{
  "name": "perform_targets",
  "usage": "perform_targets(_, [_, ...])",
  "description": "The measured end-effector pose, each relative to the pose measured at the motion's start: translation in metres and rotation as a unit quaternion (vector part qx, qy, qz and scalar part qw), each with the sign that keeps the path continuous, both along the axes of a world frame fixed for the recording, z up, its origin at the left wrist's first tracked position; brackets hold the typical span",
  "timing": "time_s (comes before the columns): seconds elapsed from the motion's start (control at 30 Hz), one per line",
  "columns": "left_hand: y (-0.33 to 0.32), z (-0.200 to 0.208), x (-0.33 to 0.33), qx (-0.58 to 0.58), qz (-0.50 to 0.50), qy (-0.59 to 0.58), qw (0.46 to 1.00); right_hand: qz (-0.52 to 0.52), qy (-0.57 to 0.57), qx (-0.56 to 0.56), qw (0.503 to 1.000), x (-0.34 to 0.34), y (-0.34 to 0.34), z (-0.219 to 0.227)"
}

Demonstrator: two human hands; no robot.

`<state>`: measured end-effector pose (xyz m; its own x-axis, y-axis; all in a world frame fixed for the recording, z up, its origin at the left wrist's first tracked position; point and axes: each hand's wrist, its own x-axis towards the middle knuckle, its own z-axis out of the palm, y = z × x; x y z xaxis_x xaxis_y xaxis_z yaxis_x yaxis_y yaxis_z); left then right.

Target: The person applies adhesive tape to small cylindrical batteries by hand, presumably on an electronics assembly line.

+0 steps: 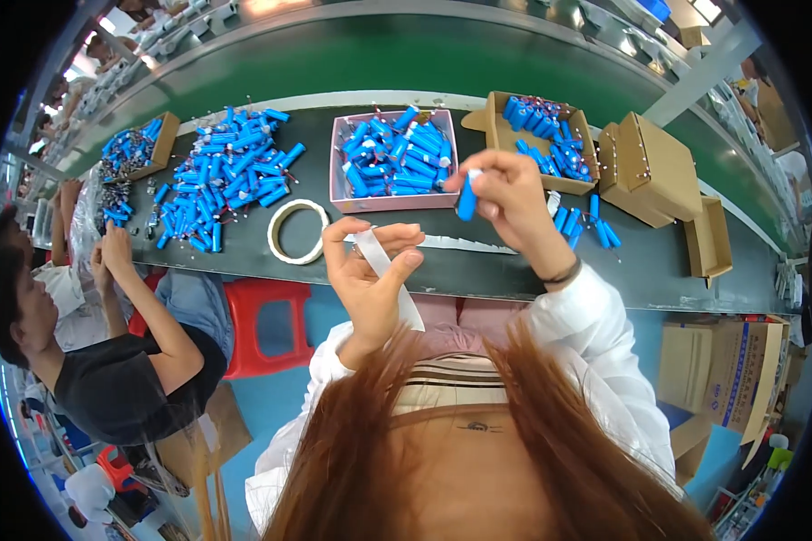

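Observation:
A strip of white tape [375, 255] hangs from my left hand [367, 298], pinched by the thumb, with its lower end dangling near my lap. My right hand [517, 200] grips a blue cylindrical battery [466, 204] between thumb and fingers, above the table's near side. Just behind it stands a pink box [392, 205] filled with blue batteries, several with thin wires. To the left of my left hand a roll of white tape [277, 236] lies flat. Farther left, a large loose pile of blue batteries [228, 167] spreads over the dark table [244, 257].
An open cardboard box [505, 135] at the back right holds wired batteries, and a few blue batteries [595, 227] lie before it. More cardboard boxes [654, 167] stand at the right. On the left a co-worker [126, 370] handles parts by another box. A red stool [266, 329] is below.

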<state>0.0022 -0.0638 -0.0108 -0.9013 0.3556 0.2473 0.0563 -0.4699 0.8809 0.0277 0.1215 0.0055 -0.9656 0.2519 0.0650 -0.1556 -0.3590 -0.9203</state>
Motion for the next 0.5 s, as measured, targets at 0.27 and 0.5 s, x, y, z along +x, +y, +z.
perform_targets(0.27, [-0.018,0.003,-0.002,0.057,-0.068,-0.071,0.994,0.058,-0.015,-0.079,0.995,-0.082,0.022,-0.039])
perform_targets(0.5, [-0.021,0.010,-0.002,0.021,-0.108,-0.079,0.991,-0.076,0.040,0.534,0.841,-0.089,0.017,-0.024])
